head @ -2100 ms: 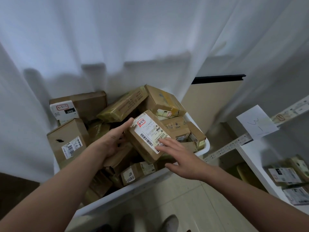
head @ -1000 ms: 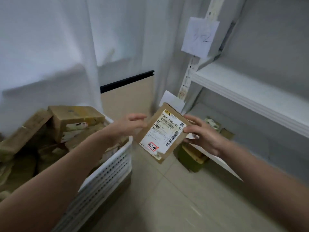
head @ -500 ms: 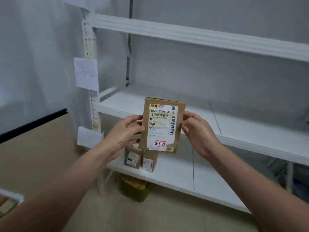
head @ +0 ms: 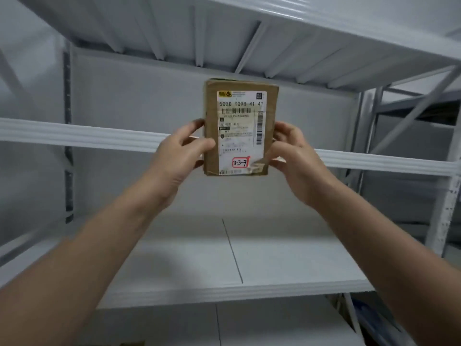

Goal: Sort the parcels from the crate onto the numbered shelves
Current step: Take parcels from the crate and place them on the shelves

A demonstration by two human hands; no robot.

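Observation:
I hold a small brown cardboard parcel (head: 240, 127) upright at chest height in front of the white shelf unit. Its white shipping label faces me, with a red-framed tag reading 3-3-9 near the bottom. My left hand (head: 178, 152) grips its left edge, thumb on the front. My right hand (head: 290, 152) grips its right edge the same way. The parcel's top reaches above the front rail of the upper shelf (head: 87, 136). The crate is out of view.
A wide white lower shelf board (head: 287, 258) lies bare below my arms, with a seam down its middle. Another shelf's ribbed underside (head: 224, 33) spans overhead. A grey upright post (head: 446, 208) and diagonal braces stand at the right.
I lifted the parcel out of the crate, turned right to the shelves and raised it. My view has tilted up from the lower shelves to the upper ones.

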